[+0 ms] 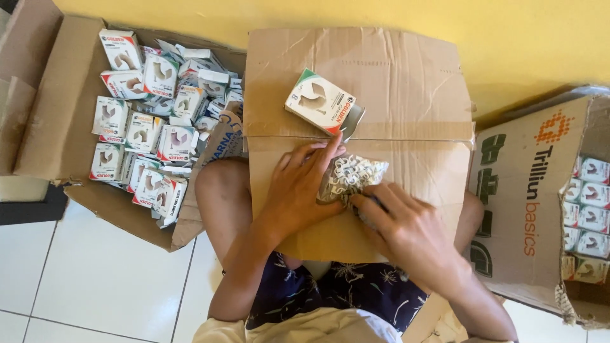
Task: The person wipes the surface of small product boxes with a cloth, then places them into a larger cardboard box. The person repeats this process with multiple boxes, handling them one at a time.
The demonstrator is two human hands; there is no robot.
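Note:
A clear plastic bag of small white clips [353, 176] lies on a flat sheet of brown cardboard [406, 82] across my knees. My left hand [298, 187] presses its fingers on the bag's left edge. From the right, my right hand [406, 232] pinches the same bag between thumb and fingers. Just beyond the bag a small white carton with green and red corners [319, 101] lies with its end flap open.
An open cardboard box [60, 108] at the left is full of several loose small cartons [155, 127]. Another open box [530, 197] at the right holds neat rows of the same cartons [591, 209]. White floor tiles [95, 279] lie below; a yellow wall [508, 44] is ahead.

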